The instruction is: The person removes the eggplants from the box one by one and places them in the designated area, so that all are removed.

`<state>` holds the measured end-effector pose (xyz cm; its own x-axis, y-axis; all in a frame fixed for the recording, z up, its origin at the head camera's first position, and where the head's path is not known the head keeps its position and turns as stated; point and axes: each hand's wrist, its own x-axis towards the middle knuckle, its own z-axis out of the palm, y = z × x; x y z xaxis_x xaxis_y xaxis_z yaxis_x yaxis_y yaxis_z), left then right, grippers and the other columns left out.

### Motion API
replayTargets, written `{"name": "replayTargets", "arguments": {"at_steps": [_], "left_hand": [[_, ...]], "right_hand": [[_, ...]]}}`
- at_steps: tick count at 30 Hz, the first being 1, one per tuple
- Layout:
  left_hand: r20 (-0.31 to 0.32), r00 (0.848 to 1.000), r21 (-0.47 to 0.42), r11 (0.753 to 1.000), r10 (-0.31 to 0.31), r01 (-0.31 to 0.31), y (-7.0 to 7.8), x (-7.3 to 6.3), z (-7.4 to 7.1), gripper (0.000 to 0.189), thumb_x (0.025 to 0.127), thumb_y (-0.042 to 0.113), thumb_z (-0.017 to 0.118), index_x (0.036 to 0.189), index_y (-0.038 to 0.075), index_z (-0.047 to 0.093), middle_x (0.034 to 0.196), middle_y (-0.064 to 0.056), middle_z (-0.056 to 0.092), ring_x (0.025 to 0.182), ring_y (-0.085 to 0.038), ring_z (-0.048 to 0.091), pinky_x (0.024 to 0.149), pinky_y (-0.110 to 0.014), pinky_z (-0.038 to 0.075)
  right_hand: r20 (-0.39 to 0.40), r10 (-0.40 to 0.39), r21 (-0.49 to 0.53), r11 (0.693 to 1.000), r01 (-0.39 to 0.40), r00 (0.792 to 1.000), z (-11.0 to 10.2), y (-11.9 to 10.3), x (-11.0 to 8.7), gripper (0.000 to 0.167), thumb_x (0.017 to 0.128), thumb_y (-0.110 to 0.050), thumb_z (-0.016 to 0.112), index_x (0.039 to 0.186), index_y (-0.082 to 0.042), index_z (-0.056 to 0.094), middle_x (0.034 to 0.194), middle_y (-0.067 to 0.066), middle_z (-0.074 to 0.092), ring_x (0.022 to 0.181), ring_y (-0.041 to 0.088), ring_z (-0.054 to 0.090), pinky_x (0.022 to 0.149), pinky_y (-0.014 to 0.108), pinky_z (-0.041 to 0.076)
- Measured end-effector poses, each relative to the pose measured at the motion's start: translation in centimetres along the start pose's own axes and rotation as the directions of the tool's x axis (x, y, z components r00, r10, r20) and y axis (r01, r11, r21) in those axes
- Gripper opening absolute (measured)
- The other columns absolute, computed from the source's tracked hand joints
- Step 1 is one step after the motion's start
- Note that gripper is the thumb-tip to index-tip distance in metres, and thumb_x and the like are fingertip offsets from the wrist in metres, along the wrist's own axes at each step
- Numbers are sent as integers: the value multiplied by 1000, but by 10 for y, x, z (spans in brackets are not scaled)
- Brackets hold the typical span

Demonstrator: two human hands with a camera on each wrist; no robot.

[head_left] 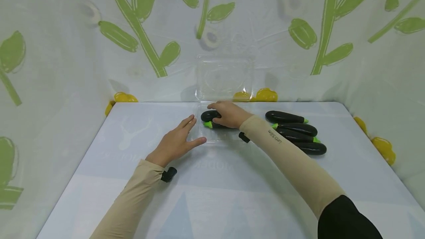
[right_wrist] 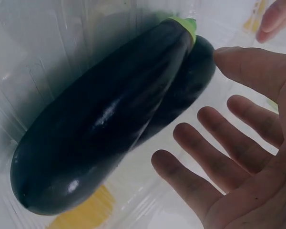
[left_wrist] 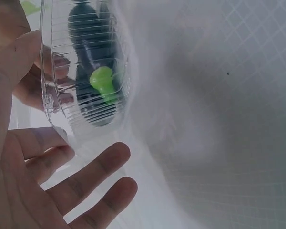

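The counter (head_left: 206, 209) is the largest thing I work over. The clear container's base (head_left: 216, 138) sits by its far edge, roughly midway between the left and right edges, and its lid (head_left: 224, 73) stands raised behind, so I judge I can work from above if I don't brush it.

My right forearm (head_left: 292, 161) slants in from the near right corner, passing close to the loose row; I would carry it high to avoid nudging anything.

My left hand (head_left: 174, 145) is open, fingers apart, at the container's left side; I cannot tell how firmly it touches the rim. A light brace there should stop the plastic skidding, while a squeeze might buckle it. My right hand (head_left: 230, 115) is over the base, fingers extended, curled round nothing, thumb tip at or just beside an eggplant's end.

Four loose eggplants (head_left: 297, 128) lie toward the counter's right edge. Two packed eggplants (head_left: 210, 115) lie in the base, close together. The nearer one's green cap (head_left: 208, 124) and the other's rounded end face the left edge; I'd settle them with flat fingertips, flush against the wall.
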<state>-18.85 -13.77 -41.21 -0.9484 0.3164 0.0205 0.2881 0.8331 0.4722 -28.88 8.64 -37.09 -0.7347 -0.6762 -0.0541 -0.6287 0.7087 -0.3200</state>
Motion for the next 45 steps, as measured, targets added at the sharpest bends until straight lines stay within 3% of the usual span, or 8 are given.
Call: {"name": "replayTargets", "arguments": {"at_steps": [17, 25, 38, 45], "left_hand": [[9, 1000, -1, 1000, 6, -6, 2, 0, -2, 95, 93, 69, 57, 159, 7, 31, 168, -2, 21, 146, -28, 37, 111, -53, 39], [17, 1000, 1, 1000, 4, -4, 3, 0, -3, 96, 93, 68, 58, 160, 6, 30, 168, -3, 21, 145, -30, 38, 110, -54, 40], [24, 1000, 13, 1000, -4, 3, 3, 0, -2, 95, 93, 68, 58, 160, 7, 30, 168, -3, 20, 145, -31, 39, 108, -54, 42], [24, 1000, 0, 1000, -9, 9, 3, 0, -2, 95, 93, 68, 58, 160, 7, 30, 168, -3, 20, 146, -30, 37, 111, -53, 40]], "right_hand": [[32, -7, -59, 998, 8, 999, 7, 4, 11, 42, 98, -10, 68, 138, -2, 60, 129, 15, 64, 117, 25, 61, 108, 38, 45], [59, -26, -86, 996, 32, 998, 7, 5, 11, 35, 95, -8, 72, 129, -5, 67, 120, 13, 67, 109, 24, 62, 105, 37, 47], [88, 18, -62, 998, -12, 996, 9, 4, 9, 38, 94, -11, 75, 129, -12, 60, 123, 10, 67, 112, 25, 62, 105, 40, 46], [47, 2, -79, 997, 1, 999, 7, 2, 8, 40, 93, -14, 76, 130, -15, 61, 125, 8, 67, 112, 22, 62, 103, 39, 48]]}}
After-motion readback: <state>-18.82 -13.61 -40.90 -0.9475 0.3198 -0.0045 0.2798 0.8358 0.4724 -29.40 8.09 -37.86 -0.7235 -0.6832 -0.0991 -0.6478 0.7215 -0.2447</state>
